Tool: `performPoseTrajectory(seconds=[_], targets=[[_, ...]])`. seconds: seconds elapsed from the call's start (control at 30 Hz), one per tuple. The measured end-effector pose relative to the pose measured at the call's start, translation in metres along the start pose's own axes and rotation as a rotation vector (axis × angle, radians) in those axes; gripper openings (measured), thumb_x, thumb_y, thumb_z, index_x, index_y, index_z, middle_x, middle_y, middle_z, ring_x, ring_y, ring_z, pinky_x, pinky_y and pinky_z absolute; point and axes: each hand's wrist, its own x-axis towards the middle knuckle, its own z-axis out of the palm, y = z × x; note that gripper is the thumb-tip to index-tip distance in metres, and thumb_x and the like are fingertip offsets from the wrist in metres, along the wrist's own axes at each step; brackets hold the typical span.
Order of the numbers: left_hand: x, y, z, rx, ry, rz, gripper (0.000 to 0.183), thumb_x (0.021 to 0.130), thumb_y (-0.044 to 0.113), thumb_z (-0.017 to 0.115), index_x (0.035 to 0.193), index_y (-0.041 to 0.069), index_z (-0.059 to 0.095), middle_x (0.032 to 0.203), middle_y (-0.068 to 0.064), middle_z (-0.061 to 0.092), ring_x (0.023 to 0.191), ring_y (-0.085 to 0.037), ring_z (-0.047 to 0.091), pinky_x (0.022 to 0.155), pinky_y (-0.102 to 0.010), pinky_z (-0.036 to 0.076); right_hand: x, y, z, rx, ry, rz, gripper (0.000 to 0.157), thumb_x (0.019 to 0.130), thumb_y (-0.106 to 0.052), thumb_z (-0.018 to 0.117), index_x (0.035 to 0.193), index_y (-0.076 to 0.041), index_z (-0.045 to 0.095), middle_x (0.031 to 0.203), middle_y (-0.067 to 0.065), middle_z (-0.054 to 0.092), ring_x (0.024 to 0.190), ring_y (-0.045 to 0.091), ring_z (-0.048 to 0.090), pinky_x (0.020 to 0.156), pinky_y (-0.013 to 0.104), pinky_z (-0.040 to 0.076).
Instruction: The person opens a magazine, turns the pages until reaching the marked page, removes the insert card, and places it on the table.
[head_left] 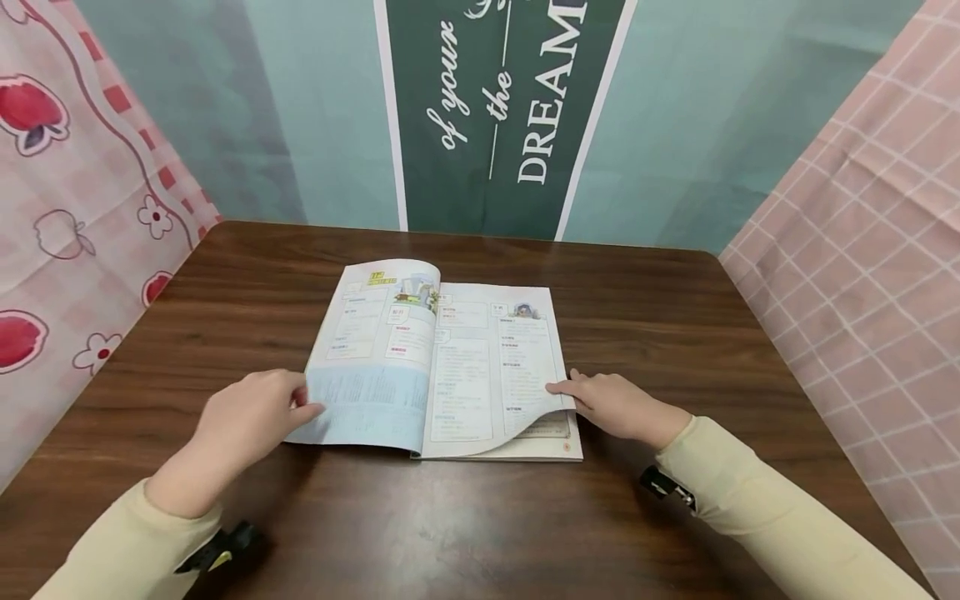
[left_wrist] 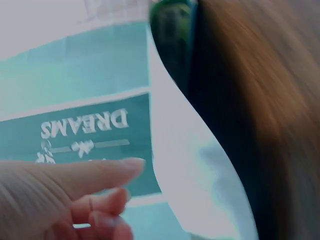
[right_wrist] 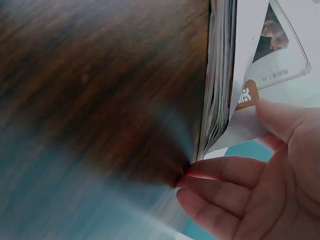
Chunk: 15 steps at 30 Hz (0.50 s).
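Note:
An open magazine (head_left: 375,400) with printed columns and small pictures lies on the table. My left hand (head_left: 251,417) is at the left page's lower outer edge, its fingers loosely curled and holding nothing. In the left wrist view, the thumb (left_wrist: 107,175) points toward the white page edge with a small gap between. My right hand (head_left: 618,404) pinches the outer edge of the right-hand page (head_left: 525,367) between thumb and forefinger. That page's lower corner curls up and bares the sheet (head_left: 543,433) beneath. In the right wrist view, the other fingers (right_wrist: 220,175) reach the magazine's page stack (right_wrist: 217,75).
Dark wooden table (head_left: 465,533) surrounds the magazine. A teal backdrop (head_left: 315,108) with a lettered green panel (head_left: 480,192) hangs behind it. Patterned pink cloths stand at the left (head_left: 90,250) and right (head_left: 847,250). Each wrist carries a small black device.

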Motion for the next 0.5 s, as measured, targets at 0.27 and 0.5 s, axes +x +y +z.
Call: performPoseTrajectory(seconds=[0.27, 0.5], targets=[[0.029, 0.076, 0.012, -0.145, 0.119, 0.243, 0.021, 0.081, 0.028, 0.072, 0.066, 0.018, 0.061, 0.058, 0.006, 0.046, 0.053, -0.011, 0.041, 0.049, -0.029, 0.035, 0.006, 0.002, -0.004, 0.104, -0.012, 0.047, 0.021, 0.096, -0.023, 0.051, 0.106, -0.010, 0.064, 0.093, 0.008, 0.067, 0.081, 0.020, 0.062, 0.069, 0.038, 0.048], [0.055, 0.140, 0.035, -0.244, 0.079, 0.413, 0.015, 0.084, 0.032, 0.069, 0.086, 0.018, 0.074, 0.072, 0.007, 0.060, 0.062, -0.008, 0.051, 0.053, -0.026, 0.040, 0.015, -0.001, -0.006, 0.180, -0.060, 0.105, 0.019, 0.096, -0.027, 0.052, 0.099, -0.009, 0.058, 0.072, -0.004, 0.056, 0.061, 0.009, 0.046, 0.058, 0.029, 0.039]])
